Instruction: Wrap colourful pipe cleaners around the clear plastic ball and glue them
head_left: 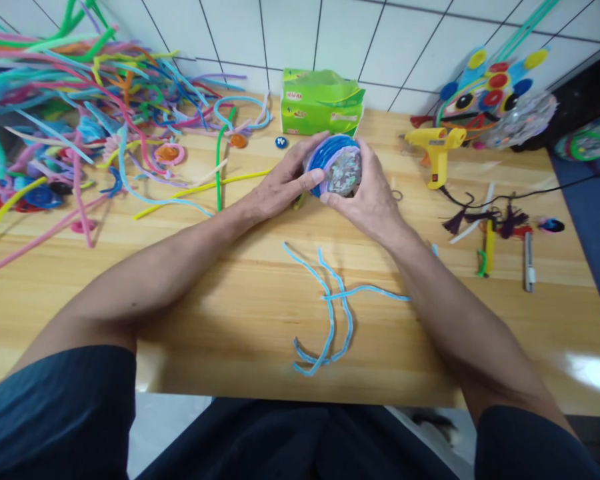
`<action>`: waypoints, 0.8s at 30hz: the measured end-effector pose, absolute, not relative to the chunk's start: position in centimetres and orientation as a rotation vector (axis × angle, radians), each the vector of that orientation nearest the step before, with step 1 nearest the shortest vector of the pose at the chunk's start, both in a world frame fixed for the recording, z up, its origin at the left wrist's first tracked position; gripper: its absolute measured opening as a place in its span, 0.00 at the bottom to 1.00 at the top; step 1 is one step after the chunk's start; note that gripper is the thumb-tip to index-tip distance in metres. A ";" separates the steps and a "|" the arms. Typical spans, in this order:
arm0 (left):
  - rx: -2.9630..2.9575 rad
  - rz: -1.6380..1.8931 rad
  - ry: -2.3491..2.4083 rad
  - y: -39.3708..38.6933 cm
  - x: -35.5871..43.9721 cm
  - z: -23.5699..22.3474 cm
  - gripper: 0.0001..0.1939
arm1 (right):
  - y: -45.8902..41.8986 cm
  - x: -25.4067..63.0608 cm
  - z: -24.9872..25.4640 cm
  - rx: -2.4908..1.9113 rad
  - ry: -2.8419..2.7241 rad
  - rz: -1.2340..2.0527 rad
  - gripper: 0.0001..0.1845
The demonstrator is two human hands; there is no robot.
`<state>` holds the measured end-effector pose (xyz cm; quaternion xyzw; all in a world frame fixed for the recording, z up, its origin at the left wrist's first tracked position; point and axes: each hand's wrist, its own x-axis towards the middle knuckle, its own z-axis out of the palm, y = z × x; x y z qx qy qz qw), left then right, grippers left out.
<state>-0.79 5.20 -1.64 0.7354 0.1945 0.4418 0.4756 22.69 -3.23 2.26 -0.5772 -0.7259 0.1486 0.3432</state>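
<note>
Both of my hands meet above the far middle of the wooden table. Between them is a round craft piece with a blue pipe-cleaner coil round its rim and a glittery silver face. My left hand grips its left side, thumb pressed on the front. My right hand cups its right side with fingers curled behind it. Several light blue pipe cleaners lie crossed on the table in front of me, below my hands.
A big heap of coloured pipe cleaners fills the far left. A green tissue pack stands behind my hands. At the right are a yellow glue gun, tassels, a pen and finished colourful decorations.
</note>
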 end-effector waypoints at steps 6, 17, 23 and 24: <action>1.724 0.994 0.446 5.0 -0.7 -0.9 0.40 | -3.3 22.4 1.6 -1.493 -1.896 0.294 0.57; 1.830 0.991 0.431 5.7 -1.0 -1.7 0.42 | -4.4 21.6 3.6 -1.416 -2.011 0.149 0.57; 1.734 0.996 0.448 4.6 -1.0 -0.3 0.39 | -4.6 21.6 3.9 -1.582 -1.846 0.335 0.65; 1.724 1.004 0.463 4.6 -1.0 -0.2 0.39 | -4.7 21.6 4.0 -1.577 -1.849 0.343 0.62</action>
